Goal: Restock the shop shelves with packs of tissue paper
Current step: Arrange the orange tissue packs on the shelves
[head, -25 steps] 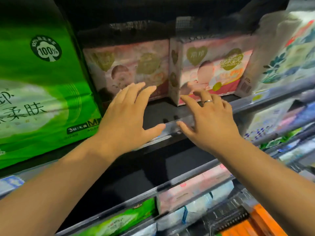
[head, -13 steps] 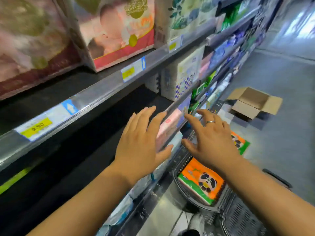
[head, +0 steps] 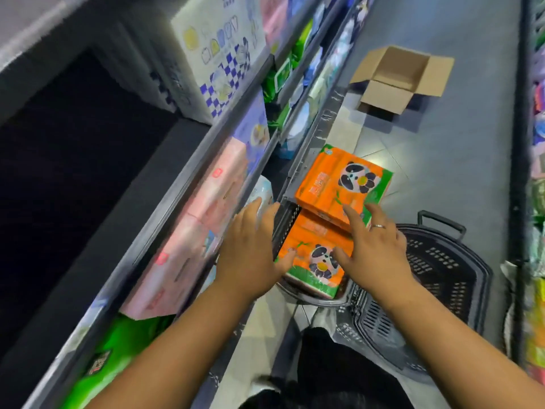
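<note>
Two orange tissue packs with a panda print sit in a black shopping basket (head: 442,261) on the floor. The upper pack (head: 339,184) leans on the lower pack (head: 312,261). My left hand (head: 250,255) hovers open at the lower pack's left edge, thumb just over it. My right hand (head: 374,249), with a ring on one finger, is open above both packs, fingers spread over them. Neither hand holds anything. Whether the fingers touch the packs cannot be told.
Shelves (head: 165,202) run along the left with pink packs (head: 191,231), a green pack (head: 112,355) and a white checked pack (head: 218,54). A dark bare shelf bay (head: 65,160) lies upper left. An open cardboard box (head: 401,75) lies on the aisle floor.
My view and both hands have swung down from the upper shelf to the basket on the floor. The hands stay open and now hover over the orange packs.
</note>
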`<state>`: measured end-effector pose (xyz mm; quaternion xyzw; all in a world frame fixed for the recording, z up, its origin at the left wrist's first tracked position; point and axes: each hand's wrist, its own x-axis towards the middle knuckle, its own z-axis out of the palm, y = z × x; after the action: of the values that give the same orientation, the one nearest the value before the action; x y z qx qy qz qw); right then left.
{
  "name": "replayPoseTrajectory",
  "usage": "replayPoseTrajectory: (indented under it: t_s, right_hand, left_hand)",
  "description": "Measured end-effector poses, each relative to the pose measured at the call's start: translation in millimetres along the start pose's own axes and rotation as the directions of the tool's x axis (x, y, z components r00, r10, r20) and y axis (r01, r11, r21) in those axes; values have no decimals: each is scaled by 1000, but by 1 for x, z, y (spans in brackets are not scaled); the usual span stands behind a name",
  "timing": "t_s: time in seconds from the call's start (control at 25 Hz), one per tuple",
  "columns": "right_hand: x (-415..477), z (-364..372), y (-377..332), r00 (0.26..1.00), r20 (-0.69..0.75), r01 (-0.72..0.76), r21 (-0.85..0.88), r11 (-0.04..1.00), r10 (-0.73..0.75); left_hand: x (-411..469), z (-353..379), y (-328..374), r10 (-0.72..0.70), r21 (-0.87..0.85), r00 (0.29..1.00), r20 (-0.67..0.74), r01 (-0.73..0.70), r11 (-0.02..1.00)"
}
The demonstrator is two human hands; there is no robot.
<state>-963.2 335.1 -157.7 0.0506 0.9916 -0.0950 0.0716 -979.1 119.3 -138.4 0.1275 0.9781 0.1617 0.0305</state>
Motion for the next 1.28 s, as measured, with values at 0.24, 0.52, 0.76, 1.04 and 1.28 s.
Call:
replayPoseTrajectory:
  t_s: [0.24,0.52,0.76,1.04,1.28]
  right_hand:
    - [71,40,55,994,90,-58,-22,998,60]
    - [183,119,105,994,75,-75,-80,994,81]
    - [268,194,132,999,44,12,-153,988,-5]
    - [362,226,180,983,117,-124,-134,983,140]
    - [368,222,177,945,217,-216,-150,965,245]
  left_hand:
    - [79,87,19,-42,-72,993,112,51,996]
    - [164,221,-2,-147,-220,965,215,195,956]
    - [206,309,-35,-295,-343,905,306,393,853]
    - [210,374,-13,-389,-680,764,515,640,357]
    - [228,378,7,-425,-728,738,524,647,226]
